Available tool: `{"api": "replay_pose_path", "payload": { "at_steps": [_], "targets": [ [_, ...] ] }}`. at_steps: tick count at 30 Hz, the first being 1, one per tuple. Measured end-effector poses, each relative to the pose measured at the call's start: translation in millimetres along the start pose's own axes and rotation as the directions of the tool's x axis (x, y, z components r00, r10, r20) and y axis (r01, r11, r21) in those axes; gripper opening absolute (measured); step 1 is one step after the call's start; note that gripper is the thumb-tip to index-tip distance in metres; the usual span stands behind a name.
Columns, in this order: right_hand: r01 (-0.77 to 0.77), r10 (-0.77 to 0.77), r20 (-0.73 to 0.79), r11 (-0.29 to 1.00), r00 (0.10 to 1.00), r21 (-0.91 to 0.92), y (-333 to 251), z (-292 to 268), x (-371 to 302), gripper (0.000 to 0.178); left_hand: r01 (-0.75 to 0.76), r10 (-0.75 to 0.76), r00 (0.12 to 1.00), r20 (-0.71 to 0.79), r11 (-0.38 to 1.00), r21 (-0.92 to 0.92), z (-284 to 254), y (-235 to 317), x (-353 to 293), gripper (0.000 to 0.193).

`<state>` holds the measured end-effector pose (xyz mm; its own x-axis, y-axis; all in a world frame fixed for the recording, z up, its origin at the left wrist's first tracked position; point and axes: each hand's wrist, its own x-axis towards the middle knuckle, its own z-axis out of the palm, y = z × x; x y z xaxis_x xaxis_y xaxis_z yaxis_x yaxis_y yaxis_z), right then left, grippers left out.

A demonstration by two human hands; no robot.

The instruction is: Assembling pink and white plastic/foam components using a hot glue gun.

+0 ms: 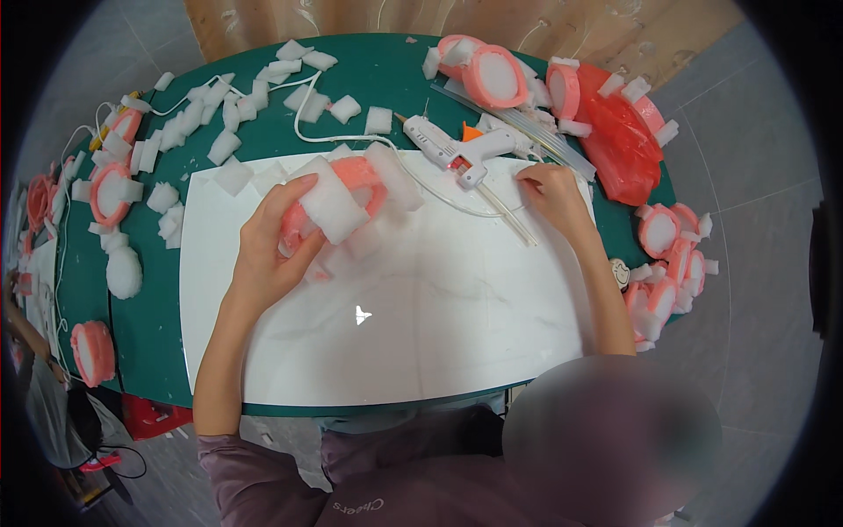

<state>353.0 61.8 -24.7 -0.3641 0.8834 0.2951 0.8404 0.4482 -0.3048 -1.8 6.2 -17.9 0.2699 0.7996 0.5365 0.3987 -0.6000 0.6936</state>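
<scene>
My left hand (274, 246) grips a pink ring (362, 180) with white foam blocks on its rim, holding it above the left part of a white board (421, 342). One foam block (335, 204) faces up between the thumb and fingers. To the right, my right hand (558, 198) is over the board's far right edge, fingers curled together; whatever they may hold is too small to make out. Just left of it, a white hot glue gun (457, 154) with an orange trigger lies on its side, a clear glue stick (514, 218) sticking out of its back.
Loose white foam pieces (202, 105) are strewn over the green table (145, 299) at the far left. Finished-looking pink rings (496, 75) lie at the far right, beside a red plastic bag (619, 145). More rings (663, 281) are piled at the right edge. A white cord (303, 119) crosses the table.
</scene>
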Motion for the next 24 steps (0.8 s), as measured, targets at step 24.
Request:
{"api": "replay_pose_path", "payload": {
  "at_steps": [24],
  "targets": [
    [-0.254,0.270,-0.166,0.961,0.948,0.112,-4.9,20.3,11.4,0.010,0.015,-0.017,0.997,0.079,1.000,0.016,-3.6,-0.4,-2.2,0.062]
  ]
}}
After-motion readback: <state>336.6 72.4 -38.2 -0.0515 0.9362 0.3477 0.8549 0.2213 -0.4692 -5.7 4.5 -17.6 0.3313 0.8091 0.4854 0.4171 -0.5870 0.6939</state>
